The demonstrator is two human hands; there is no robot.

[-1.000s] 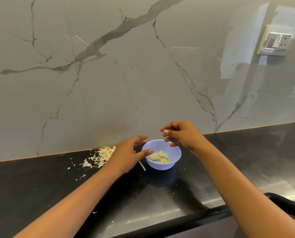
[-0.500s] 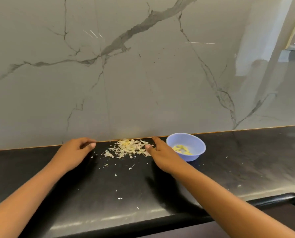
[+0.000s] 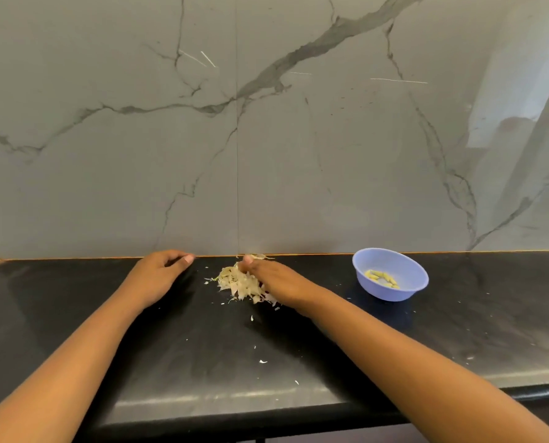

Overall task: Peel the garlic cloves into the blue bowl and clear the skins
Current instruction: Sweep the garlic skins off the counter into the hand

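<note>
Against the wall (image 3: pixel 266 155), the skin pile (image 3: pixel 236 282) lies between both hands: right hand (image 3: pixel 278 279) touching it, grip unclear; left hand (image 3: pixel 159 273) loosely curled, empty, just beside.

1. Your right hand (image 3: pixel 273 279) covers the right side of the skin pile (image 3: pixel 238 282). Its fingers are out of sight, so you cannot tell whether they pinch skins or only press them.
2. Right of that hand, the cloves (image 3: pixel 382 278) in the blue bowl (image 3: pixel 391 294) are too small to count.
3. Your left forearm (image 3: pixel 74 356) and right forearm (image 3: pixel 394 356) run off the bottom edge.
</note>
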